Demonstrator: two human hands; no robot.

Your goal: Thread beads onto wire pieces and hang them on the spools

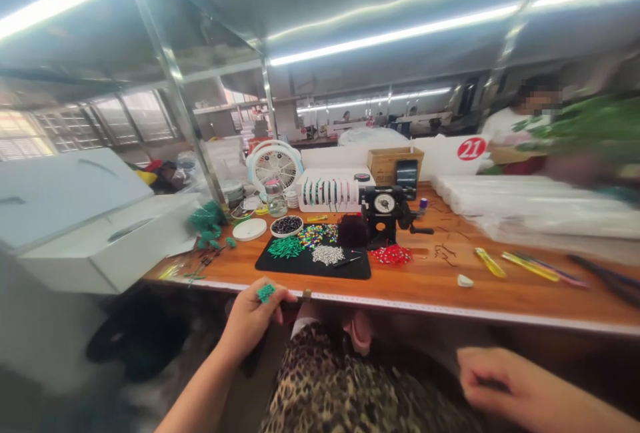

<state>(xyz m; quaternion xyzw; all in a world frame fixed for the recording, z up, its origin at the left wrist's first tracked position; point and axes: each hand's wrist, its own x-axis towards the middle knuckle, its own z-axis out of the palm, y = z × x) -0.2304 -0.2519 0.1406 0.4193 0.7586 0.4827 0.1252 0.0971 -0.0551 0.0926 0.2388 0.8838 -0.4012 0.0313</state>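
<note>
My left hand [253, 316] is at the front edge of the wooden table, fingers curled, with a small green beaded piece [265, 293] at the thumb side. Lower right, over my lap, my right hand [493, 379] is closed; whatever its fingers hold, if anything, is hidden. On a black mat [310, 271] beyond my left hand lie green beads [285, 247], silver-white beads [328, 255] and multicoloured beads [311, 237]. A pile of red beads [393, 255] is just right of the mat. Behind it stands a black hand-cranked device with a dial [384, 203].
White spool rack [325, 186], fan [276, 166] and cardboard box [393, 163] stand at the back. Yellow-handled tools [490, 263] lie to the right, before plastic-wrapped rolls [530, 196]. A white box [100, 246] is at the left. Another person [520, 119] sits beyond the partition.
</note>
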